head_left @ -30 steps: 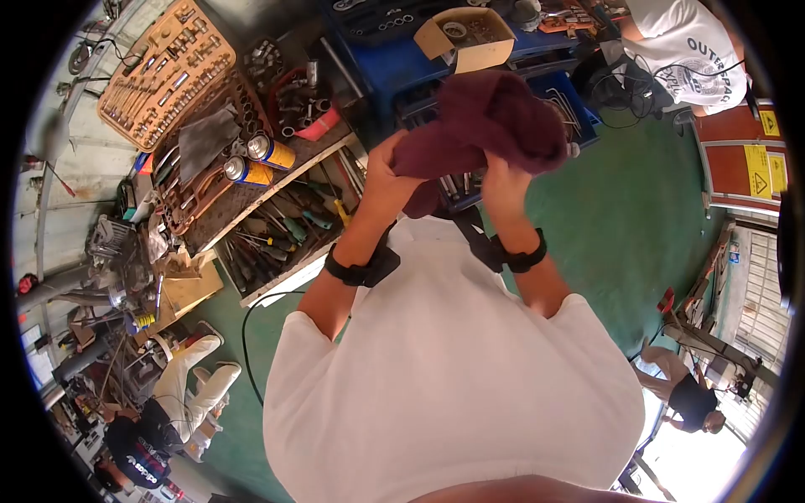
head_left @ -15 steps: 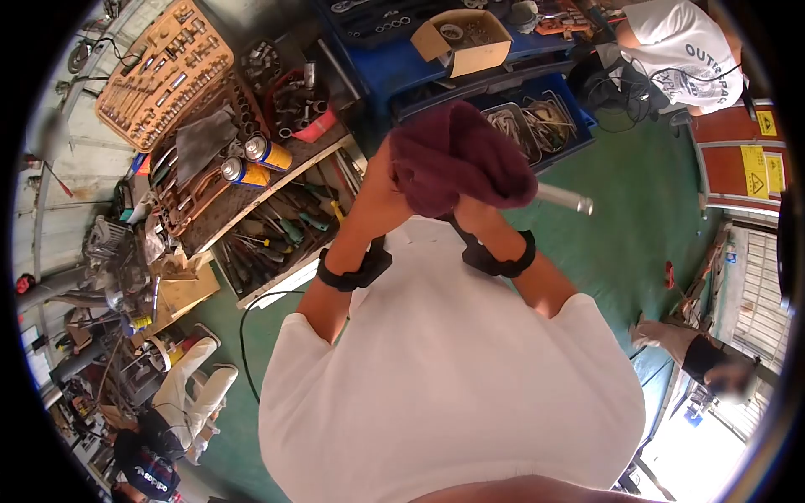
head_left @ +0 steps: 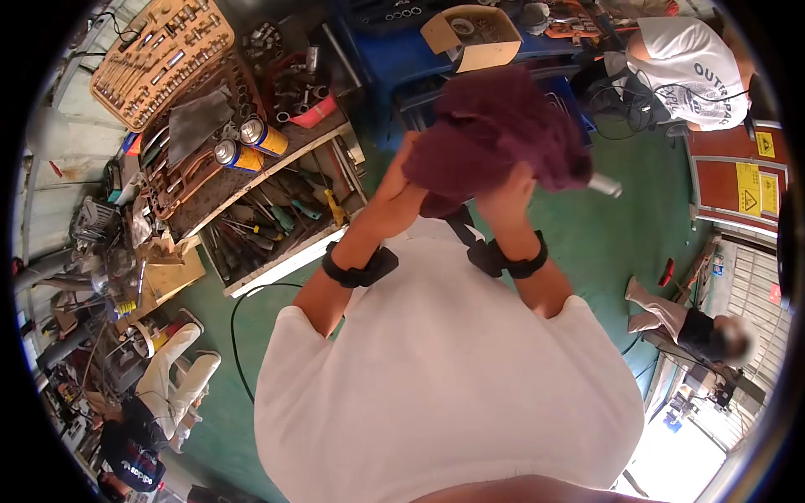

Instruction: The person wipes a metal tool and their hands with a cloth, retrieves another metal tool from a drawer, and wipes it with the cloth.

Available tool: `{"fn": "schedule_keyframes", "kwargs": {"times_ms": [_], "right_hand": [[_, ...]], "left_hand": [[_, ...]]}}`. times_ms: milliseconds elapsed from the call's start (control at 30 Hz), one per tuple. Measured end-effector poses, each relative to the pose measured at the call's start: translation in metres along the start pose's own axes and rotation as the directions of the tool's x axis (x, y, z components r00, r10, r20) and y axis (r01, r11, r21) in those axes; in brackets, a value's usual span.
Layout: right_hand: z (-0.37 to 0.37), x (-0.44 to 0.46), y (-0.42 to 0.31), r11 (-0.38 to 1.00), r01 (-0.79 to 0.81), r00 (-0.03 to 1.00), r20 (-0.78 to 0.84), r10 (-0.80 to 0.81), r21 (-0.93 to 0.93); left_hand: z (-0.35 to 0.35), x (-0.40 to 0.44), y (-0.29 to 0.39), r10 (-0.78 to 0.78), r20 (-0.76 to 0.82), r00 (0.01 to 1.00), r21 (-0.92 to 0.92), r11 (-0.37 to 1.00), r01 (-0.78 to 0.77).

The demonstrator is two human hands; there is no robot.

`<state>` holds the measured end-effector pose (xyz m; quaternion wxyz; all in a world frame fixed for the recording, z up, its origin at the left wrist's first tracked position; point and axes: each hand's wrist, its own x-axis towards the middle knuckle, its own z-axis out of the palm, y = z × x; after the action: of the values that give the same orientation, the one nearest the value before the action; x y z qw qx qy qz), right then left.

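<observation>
A dark maroon cloth (head_left: 495, 126) is bunched up in front of my chest. My left hand (head_left: 396, 201) grips its left side, and most of those fingers are hidden by the fabric. On the near right side, my right hand (head_left: 508, 201) is closed on the cloth, slightly blurred. A silvery metal bar (head_left: 605, 185) pokes out of the cloth's right end; the rest of it is covered, so I cannot tell what kind of tool it is. Both wrists wear black straps.
At left stands a workbench (head_left: 285, 180) with spray cans (head_left: 264, 136), a socket set (head_left: 163, 63) and a red bin (head_left: 312, 113) of parts. Ahead is a blue tool cabinet (head_left: 377, 54) bearing a cardboard box (head_left: 482, 42). Several people are around; a cable (head_left: 235, 335) crosses the floor.
The cloth has shifted right and spread wider, covering more of the drawer behind. Both hands moved slightly right, and less of the metal bar shows.
</observation>
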<state>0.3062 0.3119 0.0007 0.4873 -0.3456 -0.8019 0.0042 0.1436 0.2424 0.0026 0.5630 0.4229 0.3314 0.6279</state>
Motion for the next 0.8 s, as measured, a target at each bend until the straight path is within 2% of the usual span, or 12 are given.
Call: {"fn": "schedule_keyframes", "kwargs": {"times_ms": [100,167,300,367,400,433,467,500,567,633,700,800], "right_hand": [[0.012,0.000,-0.012,0.992,0.039,0.997,0.060,-0.047,0.117],[0.017,-0.003,-0.017,0.968,-0.020,0.984,0.174,-0.024,0.249],[0.035,0.010,-0.010,0.927,-0.098,0.960,0.279,-0.007,0.362],[0.036,0.015,-0.010,0.864,-0.106,0.969,0.244,-0.021,0.492],[0.036,0.018,-0.013,0.841,-0.103,0.973,0.228,-0.025,0.532],[0.030,0.025,-0.022,0.487,-0.409,0.912,0.350,0.212,0.772],[0.025,0.034,-0.027,-0.008,-0.565,0.772,0.533,0.347,0.825],[0.022,0.045,-0.029,0.005,-0.557,0.777,0.519,0.356,0.831],[0.014,0.065,-0.034,-0.609,-0.482,0.522,0.765,0.377,0.630],[0.009,0.082,-0.032,-0.600,-0.493,0.491,0.770,0.406,0.631],[-0.001,0.092,-0.026,-0.599,-0.437,0.642,0.699,0.314,0.671],[-0.005,0.084,-0.029,-0.467,-0.437,0.643,0.631,0.435,0.768]], "left_hand": [[-0.017,0.000,0.001,0.003,0.009,1.000,0.101,0.995,-0.004],[-0.009,-0.001,0.011,0.133,0.066,0.989,0.251,0.957,-0.146],[-0.021,0.000,-0.010,0.157,0.061,0.986,0.235,0.958,-0.167],[-0.014,-0.005,-0.002,-0.022,-0.140,0.990,0.072,0.997,0.033],[-0.012,-0.004,0.001,-0.018,-0.129,0.992,0.077,0.997,0.028],[-0.009,-0.002,0.002,0.092,-0.133,0.987,0.196,0.979,-0.065],[-0.007,0.002,0.004,0.203,-0.120,0.972,0.307,0.938,-0.158],[-0.004,0.003,0.007,0.204,-0.102,0.974,0.301,0.939,-0.165],[0.000,0.003,0.016,0.211,-0.133,0.969,0.373,0.916,-0.148],[-0.005,0.003,0.007,0.256,-0.176,0.950,0.244,0.947,-0.210],[-0.012,0.002,0.000,0.300,-0.242,0.923,0.129,0.953,-0.276],[-0.018,-0.004,-0.001,0.192,-0.338,0.921,-0.082,0.969,-0.232]]}}
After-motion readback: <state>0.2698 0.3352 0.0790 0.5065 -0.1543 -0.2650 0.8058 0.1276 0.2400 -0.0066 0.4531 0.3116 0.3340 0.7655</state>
